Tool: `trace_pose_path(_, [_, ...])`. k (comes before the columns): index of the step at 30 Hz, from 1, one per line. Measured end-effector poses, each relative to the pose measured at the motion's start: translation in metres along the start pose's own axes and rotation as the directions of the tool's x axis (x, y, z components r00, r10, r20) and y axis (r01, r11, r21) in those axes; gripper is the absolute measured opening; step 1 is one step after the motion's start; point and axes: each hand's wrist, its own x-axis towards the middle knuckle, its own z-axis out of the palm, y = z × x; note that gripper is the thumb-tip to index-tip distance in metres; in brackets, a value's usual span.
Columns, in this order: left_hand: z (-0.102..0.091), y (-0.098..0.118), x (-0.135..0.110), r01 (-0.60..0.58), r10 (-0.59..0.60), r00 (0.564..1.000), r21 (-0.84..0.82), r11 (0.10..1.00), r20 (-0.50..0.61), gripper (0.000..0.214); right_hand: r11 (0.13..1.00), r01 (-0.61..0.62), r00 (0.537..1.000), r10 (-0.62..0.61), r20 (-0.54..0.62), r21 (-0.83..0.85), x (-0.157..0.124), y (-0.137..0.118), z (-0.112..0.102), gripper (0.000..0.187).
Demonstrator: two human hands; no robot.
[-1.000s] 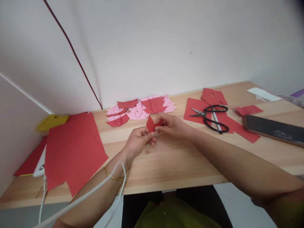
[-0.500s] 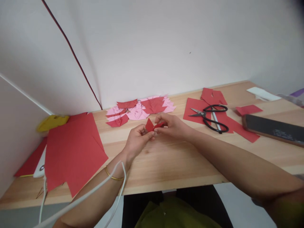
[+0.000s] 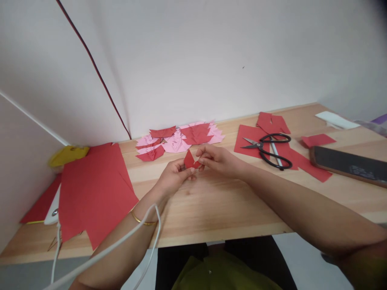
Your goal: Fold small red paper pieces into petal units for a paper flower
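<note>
- The right hand (image 3: 219, 159) is drawing in closer to the left hand (image 3: 175, 175) than a second ago, and the side flap of the red paper piece (image 3: 189, 160) is looking shorter, tucked toward the middle.
- That is reading as a fold being pressed tighter, not a fresh piece being started.
- Both grips are pinching the red paper piece, fingertips pressed together on it; it is hanging just above the bench (image 3: 211, 209), in front of the pile of folded pieces (image 3: 178, 141).
- The scissors (image 3: 270, 149) are lying untouched, well to the right.
- No writing is showing clearly; pale marks on the dark slab (image 3: 347, 165) are too blurred to read.
</note>
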Motion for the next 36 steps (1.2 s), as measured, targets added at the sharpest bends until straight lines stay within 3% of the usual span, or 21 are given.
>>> trace_pose_path(6, [-0.012,-0.007,0.004,0.021,-0.02,0.999,-0.035,0.999,0.041,0.025,0.979,-0.073,0.997,0.067,0.037,0.191,0.002,0.003,-0.001,0.019])
trace_pose_path(11, [-0.012,-0.007,0.004,0.021,-0.022,1.0,-0.045,0.999,-0.018,0.022,0.94,-0.107,0.994,0.092,0.061,0.325,0.003,0.01,-0.004,0.036])
trace_pose_path(15, [-0.009,-0.007,0.004,0.038,-0.035,0.998,0.075,0.996,-0.048,0.024,0.976,-0.05,0.995,0.029,0.099,0.213,0.001,0.009,-0.002,0.032])
trace_pose_path(19, [-0.005,-0.01,0.004,0.039,-0.034,0.997,0.078,0.996,-0.064,0.022,0.997,-0.043,0.999,0.042,0.025,0.066,0.001,0.008,0.003,0.025])
trace_pose_path(23, [-0.002,-0.01,0.004,0.02,-0.022,0.995,-0.021,1.0,-0.098,0.023,0.997,-0.03,1.0,0.03,0.002,0.073,0.001,0.008,0.003,0.022])
trace_pose_path(29, [0.001,-0.008,0.001,0.06,-0.036,0.987,0.157,0.986,-0.154,0.02,0.997,-0.066,0.997,0.065,0.034,0.034,-0.002,0.005,0.006,0.018])
trace_pose_path(34, [0.001,-0.01,0.003,0.028,-0.034,0.998,-0.103,0.994,-0.051,0.023,0.987,-0.085,0.993,0.095,-0.066,0.133,0.0,0.004,0.012,0.017])
trace_pose_path(36, [0.0,-0.011,0.003,0.02,-0.029,0.998,-0.143,0.99,-0.063,0.02,0.985,-0.083,0.994,0.094,-0.064,0.152,0.001,0.003,0.012,0.017])
